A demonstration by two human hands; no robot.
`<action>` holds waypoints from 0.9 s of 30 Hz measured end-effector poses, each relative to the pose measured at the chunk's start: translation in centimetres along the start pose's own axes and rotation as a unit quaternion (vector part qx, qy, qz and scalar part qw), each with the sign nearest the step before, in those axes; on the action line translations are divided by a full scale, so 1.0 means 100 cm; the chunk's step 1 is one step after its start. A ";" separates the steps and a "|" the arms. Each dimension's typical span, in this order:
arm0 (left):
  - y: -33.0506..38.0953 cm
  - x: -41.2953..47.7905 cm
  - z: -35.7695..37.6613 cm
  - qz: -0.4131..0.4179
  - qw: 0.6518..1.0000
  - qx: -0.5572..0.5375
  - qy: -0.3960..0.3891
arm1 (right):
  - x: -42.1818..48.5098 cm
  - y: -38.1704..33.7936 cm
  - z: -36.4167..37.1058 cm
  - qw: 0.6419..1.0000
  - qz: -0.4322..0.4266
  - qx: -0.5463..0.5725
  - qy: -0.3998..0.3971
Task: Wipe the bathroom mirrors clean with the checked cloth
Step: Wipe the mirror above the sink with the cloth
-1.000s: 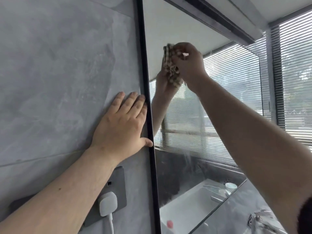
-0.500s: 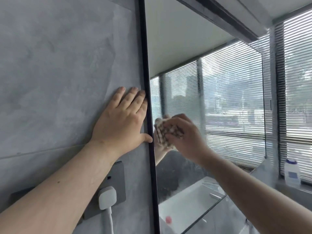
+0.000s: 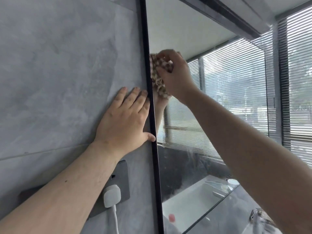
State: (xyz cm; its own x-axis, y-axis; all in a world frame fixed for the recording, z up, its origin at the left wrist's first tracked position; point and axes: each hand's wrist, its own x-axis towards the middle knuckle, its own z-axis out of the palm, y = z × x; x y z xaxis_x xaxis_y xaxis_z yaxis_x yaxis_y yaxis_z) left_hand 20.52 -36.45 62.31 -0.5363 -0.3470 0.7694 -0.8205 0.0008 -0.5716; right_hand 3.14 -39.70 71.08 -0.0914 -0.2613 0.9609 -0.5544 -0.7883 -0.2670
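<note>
So the right hand (image 3: 175,76) has its fingers curled around the checked cloth (image 3: 158,78), bunched up and pressed onto the mirror (image 3: 185,31) right next to the black frame (image 3: 148,65) on its left edge. You only see part of the cloth, since the hand covers most of it and the bit hanging below is kinda blurry. The hand's reflection merges with the cloth, so it's hard to tell where fabric ends and reflection starts.

The left hand (image 3: 123,122) is flat on the grey wall (image 3: 59,73), fingers straight and holding nothing, thumb tip touching the frame. Its forearm hides part of the dark socket plate (image 3: 122,176) lower down, where a white plug (image 3: 112,195) sits with its cable running out of the bottom of the shot.

In the mirror you get slatted blinds (image 3: 233,85) and a white sink (image 3: 190,200), with some streaky haze on the glass above it. There's a pinkish blob (image 3: 172,217) at the bottom I can't identify. Bottom right there's something shiny, maybe a tap (image 3: 258,217), half cut off by the right arm.
</note>
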 end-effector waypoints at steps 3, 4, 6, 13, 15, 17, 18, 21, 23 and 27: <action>0.000 -0.002 -0.001 -0.012 1.000 -0.006 0.013 | 0.006 -0.001 0.002 1.000 0.006 0.011 0.005; 0.001 -0.002 -0.001 -0.019 1.000 -0.006 0.014 | 0.002 0.001 0.002 1.000 0.005 0.006 0.001; 0.001 -0.003 -0.002 -0.031 0.999 -0.005 0.019 | -0.013 0.009 0.003 1.000 0.004 -0.002 -0.009; 0.003 -0.004 0.001 -0.060 0.997 -0.031 0.043 | -0.115 0.040 0.004 0.998 0.018 -0.015 -0.050; 0.004 -0.004 0.003 -0.056 0.997 -0.033 0.043 | -0.149 0.051 0.003 0.998 0.018 -0.016 -0.065; 0.005 -0.004 0.003 -0.055 0.997 -0.038 0.040 | -0.177 0.061 0.005 0.997 -0.006 -0.024 -0.067; 0.005 -0.005 0.004 -0.052 0.997 -0.039 0.039 | -0.189 0.064 0.006 0.998 -0.013 -0.024 -0.064; 0.008 -0.009 0.007 -0.032 0.997 -0.042 0.051 | -0.216 0.071 0.009 0.997 -0.038 -0.024 -0.056; 0.009 -0.011 0.009 -0.016 0.998 -0.037 0.056 | -0.234 0.079 0.011 0.996 -0.058 -0.037 -0.057; 0.010 -0.014 0.011 -0.001 0.998 -0.024 0.049 | -0.272 0.095 0.014 0.990 -0.107 -0.052 -0.070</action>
State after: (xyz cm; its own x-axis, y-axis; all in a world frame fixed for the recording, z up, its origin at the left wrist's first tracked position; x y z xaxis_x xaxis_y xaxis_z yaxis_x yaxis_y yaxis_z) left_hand 20.68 -36.96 60.39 -0.5499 -0.2531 0.7960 -0.8287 0.0463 -0.5578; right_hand 1.55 -40.84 42.28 0.1490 -0.1758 0.9731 -0.6312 -0.7744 -0.0433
